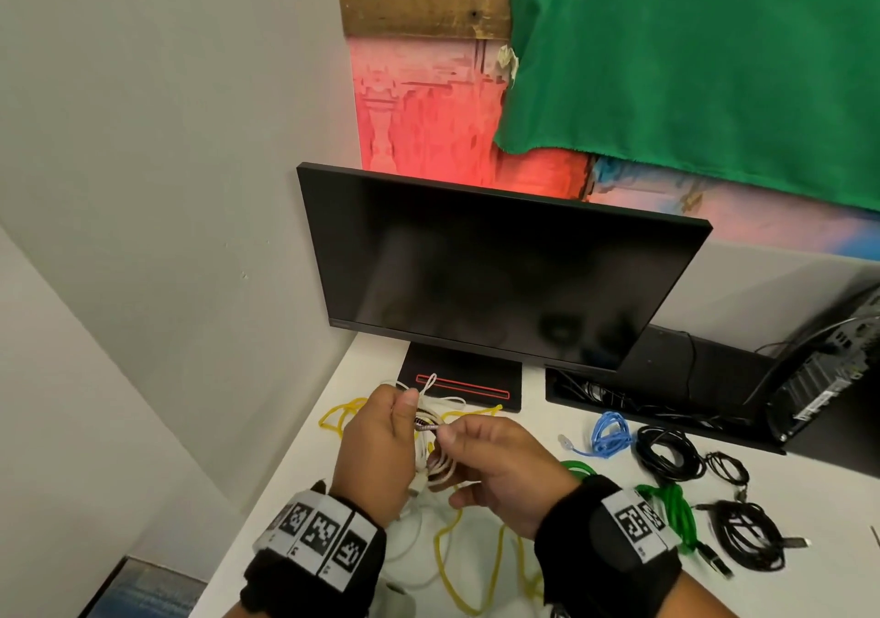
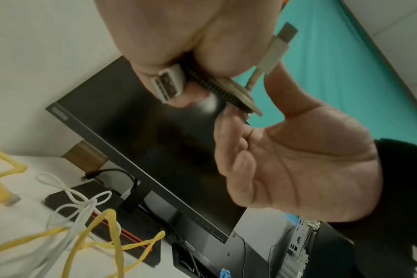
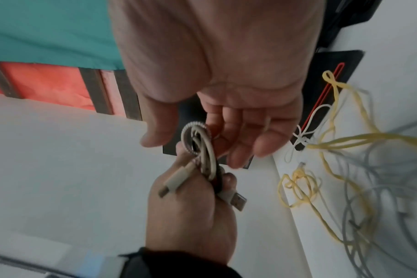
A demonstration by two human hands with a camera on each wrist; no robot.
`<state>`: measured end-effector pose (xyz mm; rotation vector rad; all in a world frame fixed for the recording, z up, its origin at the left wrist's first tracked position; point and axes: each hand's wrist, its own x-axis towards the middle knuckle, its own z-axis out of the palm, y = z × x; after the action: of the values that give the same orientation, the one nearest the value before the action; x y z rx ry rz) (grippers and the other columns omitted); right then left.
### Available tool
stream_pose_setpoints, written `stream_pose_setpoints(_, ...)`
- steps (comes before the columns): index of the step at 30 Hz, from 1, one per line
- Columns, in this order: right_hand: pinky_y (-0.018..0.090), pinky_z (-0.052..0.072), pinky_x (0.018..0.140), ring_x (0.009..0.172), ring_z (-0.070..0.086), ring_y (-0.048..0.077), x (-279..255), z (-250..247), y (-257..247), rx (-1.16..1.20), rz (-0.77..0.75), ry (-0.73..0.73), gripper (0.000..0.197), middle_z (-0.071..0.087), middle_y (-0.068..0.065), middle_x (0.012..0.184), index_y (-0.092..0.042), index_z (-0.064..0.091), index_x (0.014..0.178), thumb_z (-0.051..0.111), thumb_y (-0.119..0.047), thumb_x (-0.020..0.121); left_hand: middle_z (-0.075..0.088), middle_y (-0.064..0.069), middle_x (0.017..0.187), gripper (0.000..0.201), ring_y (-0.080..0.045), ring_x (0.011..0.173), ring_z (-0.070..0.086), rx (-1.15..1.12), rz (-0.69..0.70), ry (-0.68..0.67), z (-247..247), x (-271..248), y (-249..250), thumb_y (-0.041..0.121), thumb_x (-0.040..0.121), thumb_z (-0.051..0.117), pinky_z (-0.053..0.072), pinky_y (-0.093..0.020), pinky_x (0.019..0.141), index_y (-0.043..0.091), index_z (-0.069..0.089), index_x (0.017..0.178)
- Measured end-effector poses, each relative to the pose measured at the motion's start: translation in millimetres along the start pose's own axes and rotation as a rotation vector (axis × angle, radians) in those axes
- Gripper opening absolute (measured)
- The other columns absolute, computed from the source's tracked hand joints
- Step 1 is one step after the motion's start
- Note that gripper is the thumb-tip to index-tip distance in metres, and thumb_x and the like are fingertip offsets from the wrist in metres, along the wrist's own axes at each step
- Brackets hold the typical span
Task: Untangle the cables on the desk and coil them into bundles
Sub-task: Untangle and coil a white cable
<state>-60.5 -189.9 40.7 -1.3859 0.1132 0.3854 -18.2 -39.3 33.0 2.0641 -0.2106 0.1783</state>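
- On the white desk (image 1: pixel 809 584), far left, a loose yellow cable (image 1: pixel 495 565) sprawls with thin white cables (image 1: pixel 409 546).
- Above them, the left hand (image 1: pixel 376 451) is clamped on a small beige USB cable bundle (image 1: pixel 435 467), both plugs poking out.
- Just right, the right hand (image 1: pixel 500 470) pinches that bundle's ribbed end.
- Further right lie blue (image 1: pixel 609 436), green (image 1: pixel 676 512) and black bundles (image 1: pixel 666 455), behind them a dark monitor (image 1: pixel 500 274).

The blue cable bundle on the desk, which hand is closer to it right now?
Right. The right hand is just left of the blue cable bundle, with bare desk between them. The left hand is farther left, gripping the beige USB cable.
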Motion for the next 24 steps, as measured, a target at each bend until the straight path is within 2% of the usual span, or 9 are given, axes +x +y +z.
stream_pose_setpoints(3,0.029,0.048,0.064,0.070,0.064,0.012,3,4,0,-0.017,0.001,0.033,0.041,0.069,0.000,0.078,-0.021,0.064,0.086,0.083,-0.048,0.063,0.055,0.007,0.065,0.025,-0.004,0.064,0.051,0.031,0.020,0.031,4,0,3,0.035,0.099,0.042,0.036,-0.010,0.056,0.024,0.046,0.077)
stream_pose_setpoints(8,0.032,0.049,0.065,0.073,0.065,0.019,10,3,0,0.198,-0.079,0.046,0.058,0.069,0.005,0.083,-0.014,0.058,0.119,0.078,-0.008,0.066,0.058,0.003,0.065,0.031,-0.015,0.062,0.056,-0.051,-0.041,0.004,1,10,2,0.034,0.100,0.043,0.043,-0.019,0.057,0.012,0.055,0.082)
stream_pose_setpoints(10,0.033,0.051,0.064,0.072,0.065,0.022,11,-2,-4,0.287,-0.091,0.010,0.050,0.067,0.010,0.080,-0.008,0.061,0.116,0.072,-0.003,0.067,0.057,0.005,0.057,0.031,-0.014,0.051,0.056,-0.238,-0.130,-0.096,-2,10,2,0.030,0.101,0.046,0.047,-0.029,0.047,0.009,0.058,0.080)
stream_pose_setpoints(13,0.028,0.042,0.058,0.056,0.053,0.018,11,-13,-5,0.343,-0.048,-0.025,0.032,0.052,0.005,0.059,-0.003,0.067,0.104,0.066,-0.013,0.074,0.055,0.000,0.059,0.021,-0.016,0.046,0.054,-0.388,-0.177,-0.356,-11,7,-3,0.019,0.098,0.055,0.046,-0.028,0.043,0.008,0.060,0.080)
stream_pose_setpoints(15,0.027,0.035,0.056,0.051,0.041,0.013,9,-18,-3,0.181,-0.065,-0.007,0.026,0.043,0.000,0.054,-0.011,0.073,0.094,0.068,-0.033,0.083,0.058,-0.005,0.062,0.014,-0.017,0.046,0.055,-0.380,-0.209,-0.548,-17,5,-6,0.015,0.095,0.060,0.045,-0.025,0.044,0.005,0.063,0.086)
stream_pose_setpoints(18,0.021,0.038,0.058,0.053,0.049,0.004,9,-24,-2,-0.464,-0.154,0.125,0.032,0.057,-0.010,0.057,-0.029,0.074,0.081,0.067,-0.060,0.075,0.060,-0.006,0.056,0.021,-0.015,0.044,0.058,-0.271,-0.259,-0.731,-23,2,-7,0.024,0.093,0.065,0.045,-0.024,0.045,0.013,0.067,0.075)
stream_pose_setpoints(20,0.012,0.040,0.063,0.067,0.060,-0.004,12,-25,1,-0.701,-0.223,0.166,0.018,0.067,-0.020,0.071,-0.040,0.070,0.073,0.064,-0.055,0.082,0.057,0.000,0.050,0.039,-0.013,0.041,0.054,-0.158,-0.254,-0.793,-25,0,-7,0.034,0.094,0.063,0.044,-0.025,0.046,0.022,0.064,0.056)
stream_pose_setpoints(22,0.015,0.043,0.069,0.077,0.062,-0.003,15,-21,7,-0.782,-0.265,0.189,0.020,0.069,-0.016,0.078,-0.038,0.066,0.073,0.064,-0.045,0.091,0.051,0.006,0.047,0.050,-0.012,0.039,0.047,-0.144,-0.289,-0.775,-25,0,-9,0.038,0.093,0.062,0.039,-0.025,0.045,0.022,0.056,0.046)
stream_pose_setpoints(24,0.014,0.041,0.066,0.071,0.060,-0.003,15,-20,13,-0.814,-0.273,0.203,0.024,0.066,-0.017,0.072,-0.033,0.065,0.073,0.061,-0.042,0.095,0.044,0.005,0.049,0.050,-0.013,0.040,0.045,-0.201,-0.331,-0.744,-26,-1,-13,0.036,0.092,0.063,0.036,-0.025,0.045,0.021,0.050,0.046)
